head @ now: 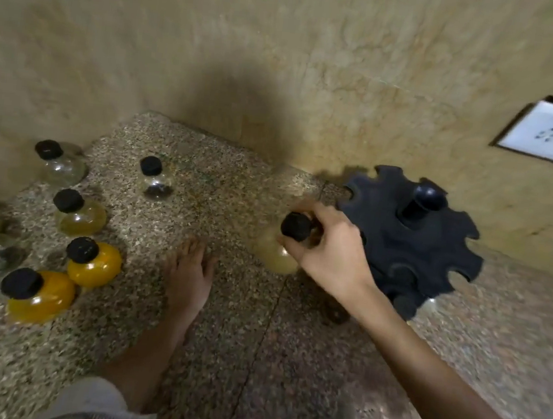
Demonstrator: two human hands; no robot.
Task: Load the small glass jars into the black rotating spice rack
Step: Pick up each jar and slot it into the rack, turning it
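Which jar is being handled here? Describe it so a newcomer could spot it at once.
Start at the black spice rack against the wall on the right. Just left of it, the right hand grips a pale yellow jar by its black cap. It is the only jar near the rack; the others stand far left.

Glossy clear glass jars [78,215], matt black plastic rack [408,243], speckled polished stone counter [224,306].
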